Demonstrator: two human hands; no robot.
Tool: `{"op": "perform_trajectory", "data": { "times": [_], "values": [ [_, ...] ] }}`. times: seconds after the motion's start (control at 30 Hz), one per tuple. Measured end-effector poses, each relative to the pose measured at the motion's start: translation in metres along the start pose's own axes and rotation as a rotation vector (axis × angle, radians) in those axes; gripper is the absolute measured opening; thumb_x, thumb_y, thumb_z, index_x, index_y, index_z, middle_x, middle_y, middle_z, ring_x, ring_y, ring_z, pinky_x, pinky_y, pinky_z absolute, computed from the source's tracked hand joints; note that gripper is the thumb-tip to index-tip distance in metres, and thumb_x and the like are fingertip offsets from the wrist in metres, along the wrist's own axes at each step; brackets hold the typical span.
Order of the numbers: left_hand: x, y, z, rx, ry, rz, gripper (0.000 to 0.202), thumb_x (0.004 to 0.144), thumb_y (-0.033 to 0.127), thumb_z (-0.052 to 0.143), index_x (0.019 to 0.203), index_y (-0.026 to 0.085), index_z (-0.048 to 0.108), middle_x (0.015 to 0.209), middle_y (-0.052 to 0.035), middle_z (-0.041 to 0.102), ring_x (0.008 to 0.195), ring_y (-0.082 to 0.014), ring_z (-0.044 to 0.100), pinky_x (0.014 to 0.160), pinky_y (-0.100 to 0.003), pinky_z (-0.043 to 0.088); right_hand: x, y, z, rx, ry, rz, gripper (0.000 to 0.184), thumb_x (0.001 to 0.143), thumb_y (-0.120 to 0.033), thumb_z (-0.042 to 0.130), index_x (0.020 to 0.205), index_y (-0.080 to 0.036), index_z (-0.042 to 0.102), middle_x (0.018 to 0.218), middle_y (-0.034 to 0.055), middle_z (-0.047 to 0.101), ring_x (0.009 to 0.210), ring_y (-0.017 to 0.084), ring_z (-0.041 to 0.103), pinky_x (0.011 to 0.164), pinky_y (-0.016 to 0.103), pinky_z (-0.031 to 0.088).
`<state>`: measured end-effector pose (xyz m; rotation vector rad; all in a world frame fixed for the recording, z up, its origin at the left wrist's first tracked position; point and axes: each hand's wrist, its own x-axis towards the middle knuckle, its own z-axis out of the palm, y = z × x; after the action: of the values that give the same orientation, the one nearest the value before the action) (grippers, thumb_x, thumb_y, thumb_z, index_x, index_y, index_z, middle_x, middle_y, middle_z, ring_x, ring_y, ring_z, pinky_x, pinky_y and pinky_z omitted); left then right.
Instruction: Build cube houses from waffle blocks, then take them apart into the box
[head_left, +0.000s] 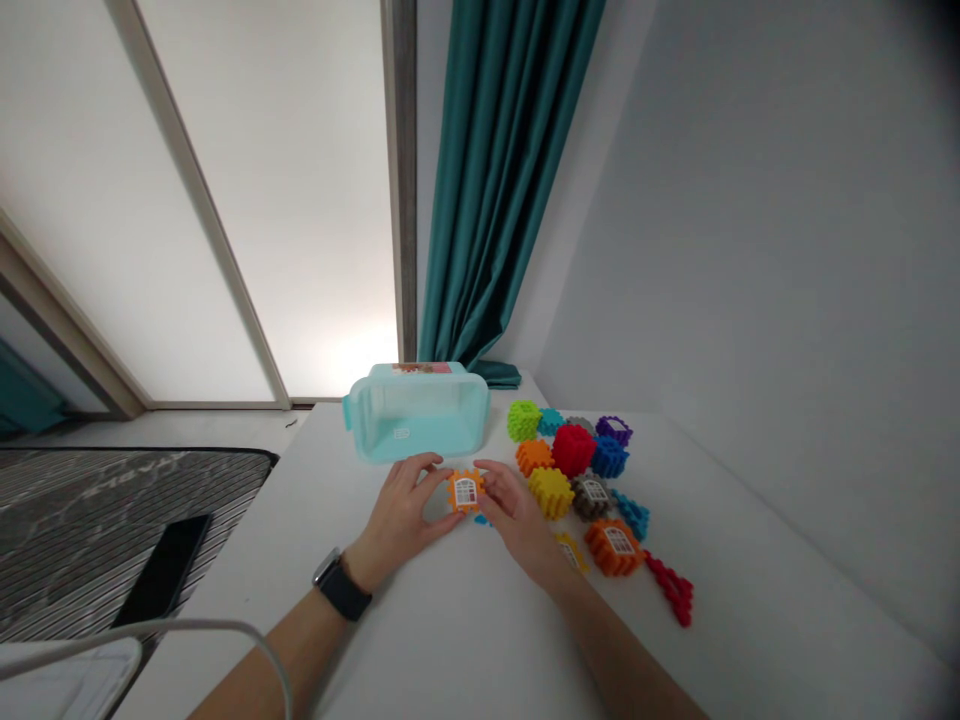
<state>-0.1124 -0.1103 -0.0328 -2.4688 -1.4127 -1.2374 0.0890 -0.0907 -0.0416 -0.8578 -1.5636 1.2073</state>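
My left hand [405, 503] and my right hand [517, 510] meet over the white table, gripping a small orange toy block with a gear-like edge [465, 491] from both sides. Its face carries a white printed label. A small blue toy piece [481, 519] lies partly hidden under my right fingers. Beyond my hands stands a translucent aqua plastic box [414, 415]. To the right lie several knobbly toy blocks, including a red one [573, 450], a yellow one [551, 492] and a green one [523, 420], near my right hand.
A flat red toy piece [671, 590] lies at the right. The white table [450, 640] ends at a wall on the right. To the left, a black phone [161, 570] rests on a grey patterned mattress [112, 510]. A teal curtain [502, 180] hangs behind.
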Motion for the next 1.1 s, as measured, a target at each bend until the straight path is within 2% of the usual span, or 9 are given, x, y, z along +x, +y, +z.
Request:
{"op": "perform_trajectory", "data": {
  "times": [0.13, 0.27, 0.4, 0.6, 0.77, 0.87, 0.97, 1.1],
  "values": [
    [0.001, -0.005, -0.004, 0.035, 0.002, 0.027, 0.04, 0.085, 0.036, 0.071, 0.122, 0.023, 0.062, 0.119, -0.0127, 0.061, 0.108, -0.0277, 0.059, 0.095, -0.043, 0.05, -0.004, -0.001, -0.005, -0.329, 0.053, -0.249, 0.039, 0.089, -0.019, 0.053, 0.127, -0.028, 0.056, 0.122, 0.0079, 0.062, 0.106, 0.021, 0.062, 0.09, 0.038, 0.053],
    [0.002, -0.007, -0.007, 0.013, 0.008, 0.027, 0.042, 0.084, 0.035, 0.072, 0.123, 0.023, 0.061, 0.119, -0.0126, 0.06, 0.108, -0.0275, 0.058, 0.094, -0.043, 0.05, -0.005, -0.004, -0.009, -0.531, 0.06, -0.381, 0.045, 0.086, -0.012, 0.052, 0.128, -0.027, 0.056, 0.127, 0.0094, 0.06, 0.109, 0.023, 0.06, 0.095, 0.042, 0.052],
    [0.002, -0.007, -0.006, -0.074, -0.007, 0.013, 0.045, 0.083, 0.031, 0.072, 0.126, 0.023, 0.059, 0.123, -0.0123, 0.057, 0.113, -0.027, 0.057, 0.096, -0.042, 0.05, -0.004, -0.003, -0.011, -0.602, 0.008, -0.465, 0.038, 0.086, -0.011, 0.055, 0.12, -0.028, 0.061, 0.123, 0.0084, 0.063, 0.118, 0.024, 0.058, 0.102, 0.044, 0.049],
    [0.001, -0.005, -0.004, -0.202, -0.03, -0.031, 0.043, 0.082, 0.029, 0.072, 0.123, 0.023, 0.059, 0.124, -0.0119, 0.055, 0.116, -0.0266, 0.055, 0.1, -0.043, 0.048, -0.004, -0.002, -0.013, -0.676, -0.01, -0.543, 0.03, 0.091, -0.014, 0.056, 0.117, -0.027, 0.062, 0.122, 0.0089, 0.064, 0.115, 0.024, 0.06, 0.099, 0.043, 0.051],
    [0.003, 0.003, -0.003, -0.416, -0.111, -0.139, 0.028, 0.086, 0.028, 0.068, 0.112, 0.022, 0.065, 0.122, -0.0101, 0.054, 0.115, -0.024, 0.055, 0.103, -0.041, 0.046, -0.005, -0.001, -0.015, -0.779, 0.033, -0.624, 0.017, 0.097, -0.02, 0.054, 0.107, -0.026, 0.066, 0.116, 0.0089, 0.066, 0.108, 0.024, 0.061, 0.095, 0.045, 0.05],
    [0.005, 0.002, 0.0, -0.56, -0.14, -0.211, 0.021, 0.093, 0.034, 0.059, 0.107, 0.022, 0.068, 0.115, -0.0092, 0.057, 0.111, -0.0223, 0.057, 0.101, -0.04, 0.046, -0.003, 0.002, -0.014, -0.672, 0.108, -0.532, 0.013, 0.097, -0.027, 0.055, 0.094, -0.023, 0.067, 0.097, 0.0071, 0.069, 0.094, 0.023, 0.063, 0.086, 0.042, 0.051],
    [0.006, -0.004, 0.004, -0.637, -0.147, -0.308, 0.025, 0.095, 0.041, 0.055, 0.099, 0.021, 0.071, 0.109, -0.0082, 0.059, 0.104, -0.0212, 0.059, 0.096, -0.038, 0.047, 0.001, 0.006, -0.011, -0.444, 0.158, -0.254, 0.02, 0.094, -0.037, 0.057, 0.086, -0.021, 0.066, 0.083, 0.0039, 0.068, 0.081, 0.02, 0.063, 0.075, 0.036, 0.052],
    [0.008, -0.008, 0.005, -0.739, -0.179, -0.417, 0.032, 0.093, 0.048, 0.057, 0.088, 0.019, 0.071, 0.101, -0.0074, 0.063, 0.096, -0.0204, 0.06, 0.088, -0.034, 0.048, 0.006, 0.008, -0.005, -0.098, 0.092, 0.077, 0.032, 0.085, -0.05, 0.064, 0.082, -0.018, 0.067, 0.075, 0.0017, 0.067, 0.07, 0.016, 0.06, 0.064, 0.029, 0.049]
  ]
}}
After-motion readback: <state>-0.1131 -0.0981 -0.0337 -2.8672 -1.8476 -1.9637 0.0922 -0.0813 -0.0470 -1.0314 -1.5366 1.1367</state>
